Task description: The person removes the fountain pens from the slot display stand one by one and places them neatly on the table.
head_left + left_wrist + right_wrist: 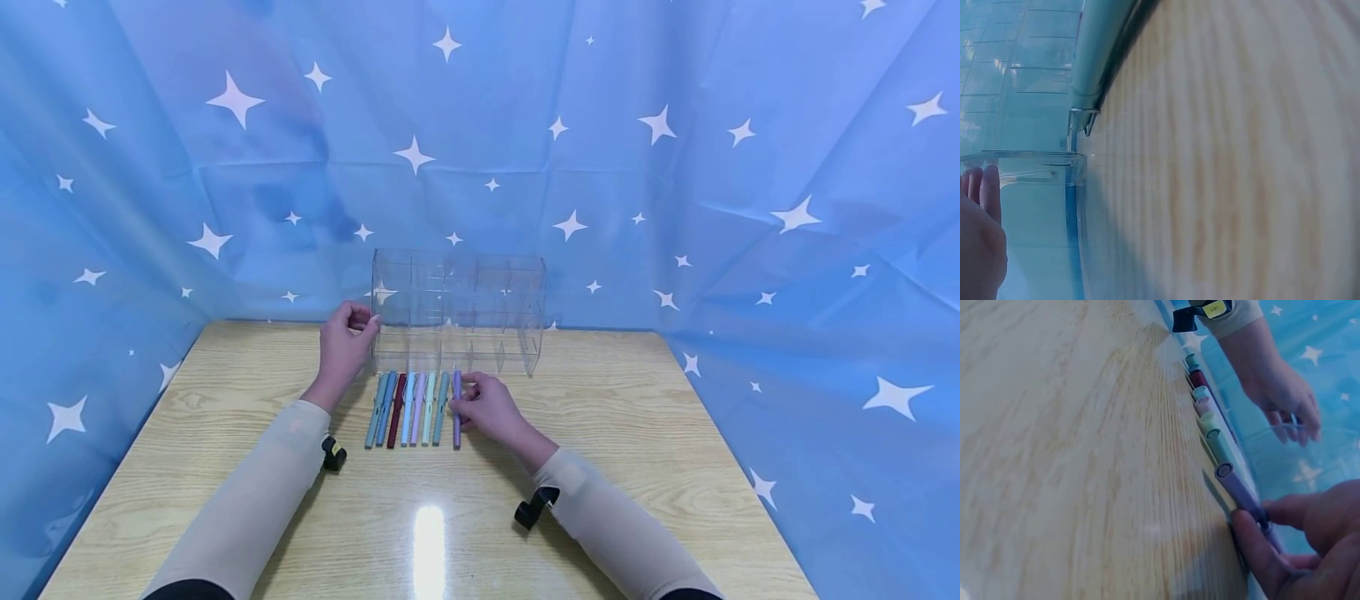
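Observation:
A row of several capped pens lies side by side on the table, in teal, blue, dark red, light blue, lilac and pale green. At the row's right end, my right hand pinches a purple pen between thumb and fingers; the pen lies slightly apart from its neighbour. Behind the pens stands a clear plastic organizer with several compartments. My left hand is at the organizer's left side, its fingertips against the side panel. In the left wrist view the fingers look fairly straight there.
The wooden table reaches back to a blue curtain with white stars, close behind the organizer. Black wrist cameras sit on both forearms. A bright light reflection shows on the table front.

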Demonstrator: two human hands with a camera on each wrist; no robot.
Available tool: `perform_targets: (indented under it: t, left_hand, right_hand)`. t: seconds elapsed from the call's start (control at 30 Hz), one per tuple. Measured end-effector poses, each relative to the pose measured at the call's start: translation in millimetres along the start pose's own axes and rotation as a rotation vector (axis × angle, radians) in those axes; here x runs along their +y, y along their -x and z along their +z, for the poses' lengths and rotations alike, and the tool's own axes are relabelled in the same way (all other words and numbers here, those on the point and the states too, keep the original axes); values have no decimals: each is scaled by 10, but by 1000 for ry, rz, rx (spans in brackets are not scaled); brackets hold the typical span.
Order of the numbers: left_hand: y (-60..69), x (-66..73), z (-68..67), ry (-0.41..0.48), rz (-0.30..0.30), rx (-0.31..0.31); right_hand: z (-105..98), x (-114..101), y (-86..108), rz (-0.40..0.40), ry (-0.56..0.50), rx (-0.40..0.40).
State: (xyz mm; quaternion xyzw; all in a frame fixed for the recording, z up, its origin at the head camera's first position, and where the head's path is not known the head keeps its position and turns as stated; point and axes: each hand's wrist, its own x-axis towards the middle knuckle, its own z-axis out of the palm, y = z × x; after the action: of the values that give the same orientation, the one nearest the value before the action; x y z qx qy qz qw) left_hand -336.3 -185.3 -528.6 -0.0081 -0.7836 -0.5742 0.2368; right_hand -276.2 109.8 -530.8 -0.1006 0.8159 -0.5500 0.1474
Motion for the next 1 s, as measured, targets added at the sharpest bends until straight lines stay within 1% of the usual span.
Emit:
perform_targets:
  t: [0.17, 0.43, 0.83, 1.0]
  left_hand:
    - [-1, -10, 2, -5, 1, 0]
    - [0, 0, 0, -10, 1, 3]
    - [-4, -6, 4, -1, -4, -3]
    - [-6, -19, 4, 3, -1, 0]
  right_hand:
    - [19, -1, -31, 27, 24, 11]
    - [35, -1, -51, 39, 56, 23]
    - [48, 6, -63, 57, 32, 29]
    - [54, 9, -61, 52, 29, 28]
